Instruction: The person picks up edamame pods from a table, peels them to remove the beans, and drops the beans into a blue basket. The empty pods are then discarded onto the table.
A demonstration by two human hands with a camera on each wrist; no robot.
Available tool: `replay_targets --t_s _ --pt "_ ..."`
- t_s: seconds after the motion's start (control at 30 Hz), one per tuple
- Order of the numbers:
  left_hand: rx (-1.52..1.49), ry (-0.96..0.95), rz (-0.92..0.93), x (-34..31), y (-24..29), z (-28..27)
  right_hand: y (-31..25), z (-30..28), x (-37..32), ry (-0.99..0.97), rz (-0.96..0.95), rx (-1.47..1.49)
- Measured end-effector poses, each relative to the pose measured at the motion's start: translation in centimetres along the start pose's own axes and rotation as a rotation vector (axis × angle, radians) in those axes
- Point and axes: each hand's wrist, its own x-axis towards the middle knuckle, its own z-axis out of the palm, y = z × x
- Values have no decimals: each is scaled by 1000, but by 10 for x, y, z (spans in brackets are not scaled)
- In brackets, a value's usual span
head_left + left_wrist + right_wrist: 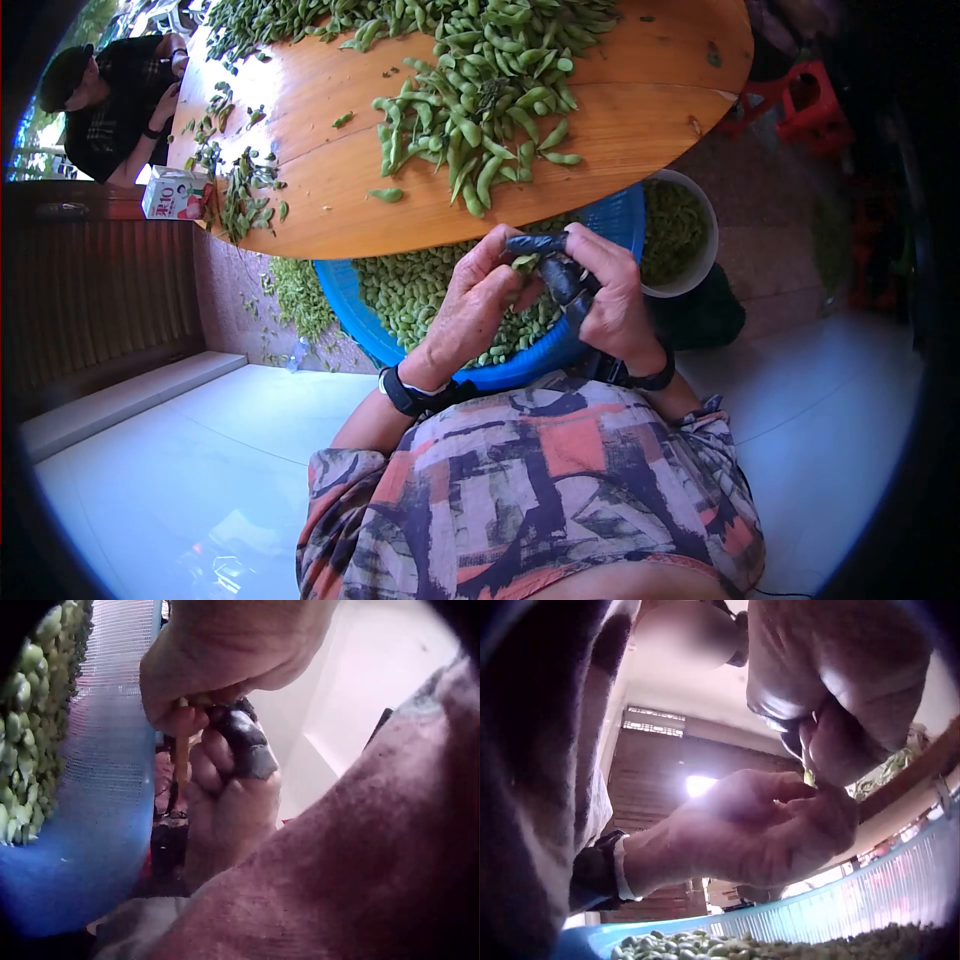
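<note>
Both hands meet above a blue basket [343, 312] of shelled green beans [400, 290]. A green pod [524, 263] is pinched by the left hand [470, 308], between thumb and fingers. Dark coverings wrap some fingers of the right hand [612, 300], whose curled fingers hold the same pod from the other side. In the right wrist view a bit of the pod [808, 775] shows between the left hand [742, 829] and the right hand [840, 682]. The left wrist view shows the hands touching, the pod mostly hidden.
Pods [480, 100] are heaped on the wooden table [330, 200], beside stem scraps and a carton [176, 194]. A white bucket [708, 238] of pods or husks stands right of the basket. Husks [300, 292] lie on the floor at left. Another person [115, 105] sits at upper left.
</note>
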Motion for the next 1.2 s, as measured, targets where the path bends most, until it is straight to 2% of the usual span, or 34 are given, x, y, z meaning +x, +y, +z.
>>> replay_targets --t_s 0.07,0.13,0.2,0.23,0.27,0.3,0.33,0.37,0.4,0.43,0.47,0.5,0.53,0.57,0.63,0.73,0.77,0.8,0.83,0.87,0.9,0.97,1.07,1.13,1.2 --pt "-35 20 -1 0 -2 -1 -7 -6 2 -29 69 22" --pt "18 -124 27 3 -6 -13 -8 -17 -1 -49 138 35" --pt "395 -193 56 -5 12 -21 -8 -34 -16 91 369 242" --pt "604 -214 45 -10 24 -26 -2 -48 -25 164 324 269" --pt "689 -214 38 -15 32 -32 -5 -71 -28 173 473 323" --pt "775 -208 94 -20 48 -35 15 -80 -45 333 204 223" --pt "820 -113 227 -24 58 -41 21 -110 -52 298 273 171" --pt "862 -20 361 -26 67 -48 18 -132 -45 217 555 -293" --pt "1069 100 476 -22 78 -60 33 -139 -50 251 425 -481" --pt "1273 223 591 -14 89 -71 28 -140 -49 249 418 -481" --pt "1273 229 595 -8 97 -79 21 -142 -48 230 527 -640" --pt "1403 275 678 -1 103 -85 15 -143 -48 212 638 -801" --pt "1532 320 760 3 105 -89 16 -138 -49 256 569 -742" --pt "1533 319 762 5 105 -90 17 -132 -48 259 569 -741" --pt "1557 291 731 10 104 -91 17 -116 -39 259 386 -734" --pt "1514 291 692 4 94 -85 5 -76 -18 247 162 -476" --pt "1515 281 694 -2 88 -74 -5 -63 -9 188 4 -280" --pt "1080 264 545 -10 79 -57 0 -46 -11 151 201 -81" --pt "648 242 385 -15 69 -42 -1 -35 -7 52 124 47" --pt "488 171 331 -16 59 -34 -14 -21 -1 13 275 56" --pt "327 101 276 -15 50 -27 -12 -12 3 -54 246 103" --pt "198 84 228 -9 35 -13 -28 0 13 -83 274 237" --pt "212 99 263 -3 22 -2 -22 1 9 -43 337 348" --pt "473 250 402 -1 12 5 -22 -1 5 -35 392 402" --pt "480 253 382 1 7 7 -16 -3 1 -30 444 459"
